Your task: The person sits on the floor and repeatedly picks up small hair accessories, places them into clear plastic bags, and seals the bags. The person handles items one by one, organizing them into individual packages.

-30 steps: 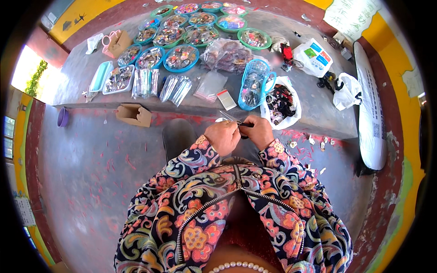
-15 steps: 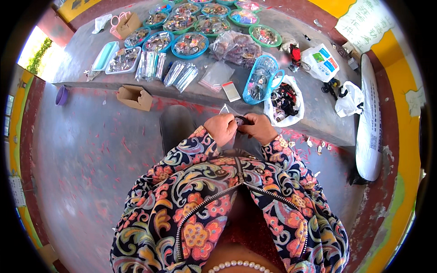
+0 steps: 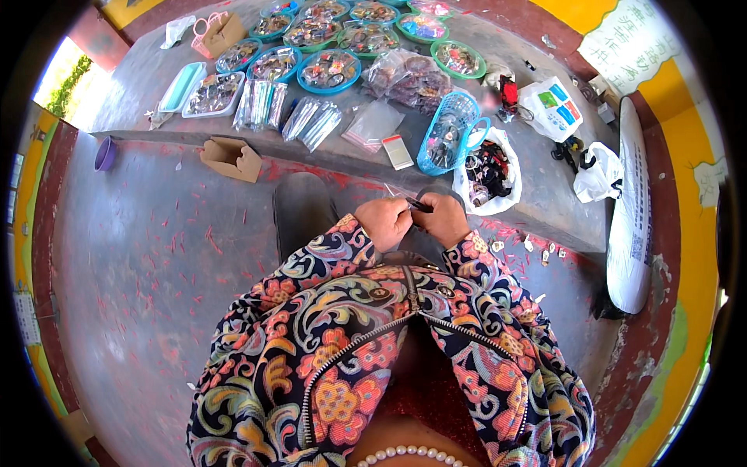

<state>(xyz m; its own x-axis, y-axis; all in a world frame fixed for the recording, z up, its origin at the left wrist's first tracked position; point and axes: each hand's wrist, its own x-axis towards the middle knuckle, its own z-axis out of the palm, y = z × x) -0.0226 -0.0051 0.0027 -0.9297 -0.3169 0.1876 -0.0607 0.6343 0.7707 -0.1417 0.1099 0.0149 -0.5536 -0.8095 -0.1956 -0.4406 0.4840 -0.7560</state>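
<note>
Grip closed from both sides: a small dark item (image 3: 418,205) is pinched between the fingertips of the left hand (image 3: 384,222) and the right hand (image 3: 442,219), which are pressed together just above the lap; what the item is cannot be told. A thin clear strip, perhaps a sleeve, is seen sticking up from the pinch. Both wrists are framed by the cuffs of a floral zip jacket (image 3: 366,350).

Just beyond the hands, at the near edge of a raised grey concrete ledge (image 3: 140,101) used as a worktop, a white plastic bag (image 3: 490,167) of dark trinkets is set, touching a blue mesh basket (image 3: 447,132) beside it. Farther back, round blue and green trays (image 3: 331,68) filled with small goods are laid out in rows, with clear packets (image 3: 311,121) in front of them. A small open cardboard box (image 3: 231,158) is left on the floor below the ledge, well to the left of the hands.
</note>
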